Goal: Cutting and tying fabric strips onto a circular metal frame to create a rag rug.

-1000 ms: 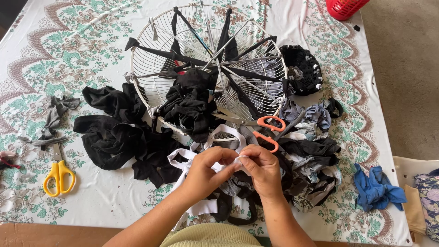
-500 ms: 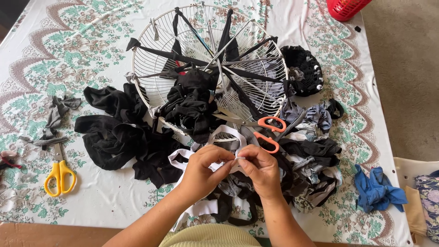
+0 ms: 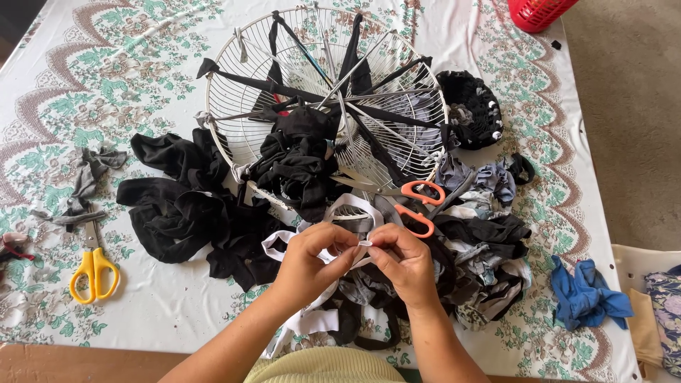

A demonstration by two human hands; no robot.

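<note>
Fingertips of the left hand point(image 3: 308, 259) and right hand point(image 3: 404, 261) pinch one white cloth strip point(image 3: 358, 245) between them. Under them lies a flowery tablecloth point(image 3: 106, 85). Past the fingers sits a wire fan guard point(image 3: 323, 99). The strip's lower end hides under the wrists.

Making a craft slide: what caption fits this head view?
Left hand and right hand pinch a white fabric strip before a round white wire fan guard strung with black cloth.
</note>
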